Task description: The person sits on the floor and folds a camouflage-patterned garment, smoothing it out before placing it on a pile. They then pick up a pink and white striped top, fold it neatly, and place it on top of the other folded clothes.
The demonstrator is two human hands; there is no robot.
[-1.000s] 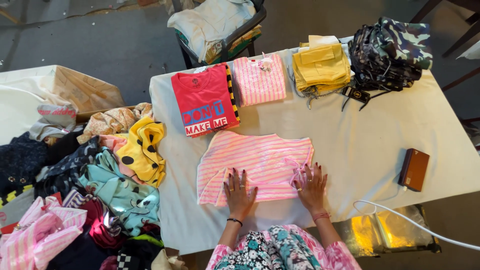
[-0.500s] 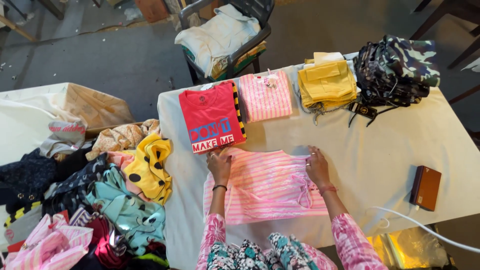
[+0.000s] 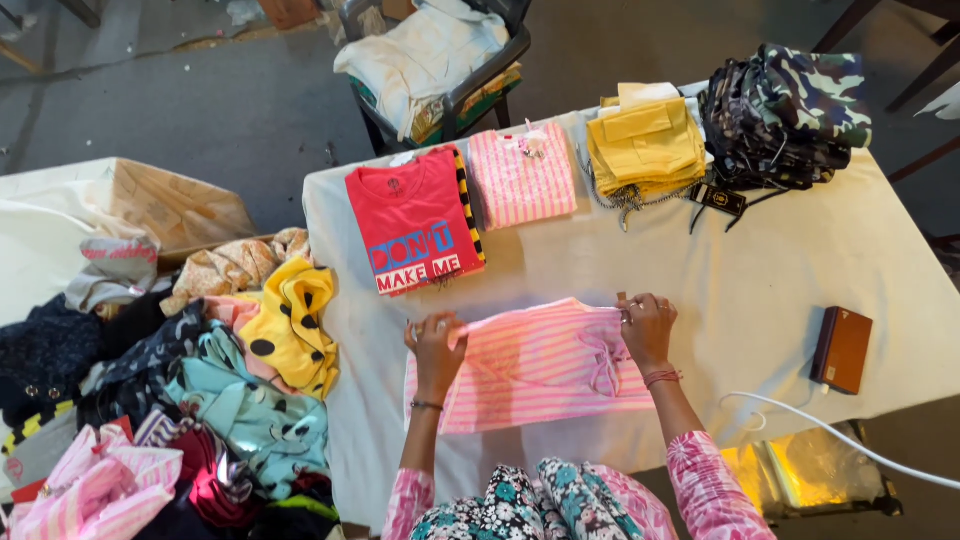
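Off the worktop's left edge lies a heap of mixed coloured clothes (image 3: 200,400); on the white cloth-covered worktop (image 3: 780,270), near its front edge, the pink-and-white striped cotton garment (image 3: 540,365) now lies narrower, both hands having moved up from pressing its lower part flat to its far edge. The left hand (image 3: 437,340) has its grip pinching the far left corner, the right hand (image 3: 648,325) pinching the far right corner; along the back edge sit a folded red printed T-shirt (image 3: 415,220), a folded pink striped top (image 3: 522,175), folded yellow trousers (image 3: 645,145) and camouflage clothes (image 3: 790,115), judged finished folds, this one mid-fold.

Matt striped cloth garment (image 3: 535,365)
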